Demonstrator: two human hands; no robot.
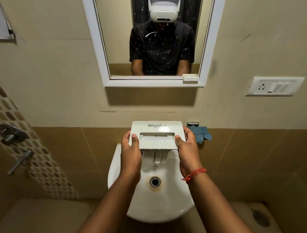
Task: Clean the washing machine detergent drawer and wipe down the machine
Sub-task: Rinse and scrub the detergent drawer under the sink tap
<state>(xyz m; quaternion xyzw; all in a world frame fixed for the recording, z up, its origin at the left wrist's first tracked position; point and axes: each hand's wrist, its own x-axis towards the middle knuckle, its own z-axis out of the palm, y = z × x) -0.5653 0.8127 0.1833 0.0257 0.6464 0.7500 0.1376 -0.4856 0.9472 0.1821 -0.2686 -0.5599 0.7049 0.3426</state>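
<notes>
A white detergent drawer [156, 134] with a Whirlpool logo on its front panel hangs above the back of a white wash basin [156, 200]. My left hand [130, 148] grips the drawer's left edge, thumb on the front face. My right hand [187, 145] grips its right edge the same way; a red thread circles that wrist. The drawer's body is hidden behind its front panel. A white tap [157, 157] shows just under the drawer. A blue cloth [201, 133] hangs on the wall to the right of the drawer.
A white-framed mirror [150, 83] on the wall above reflects a person in a dark shirt and a headset. A switch plate [274, 85] sits at right. Metal wall taps [12, 135] stick out at left. The basin drain [154, 181] is open.
</notes>
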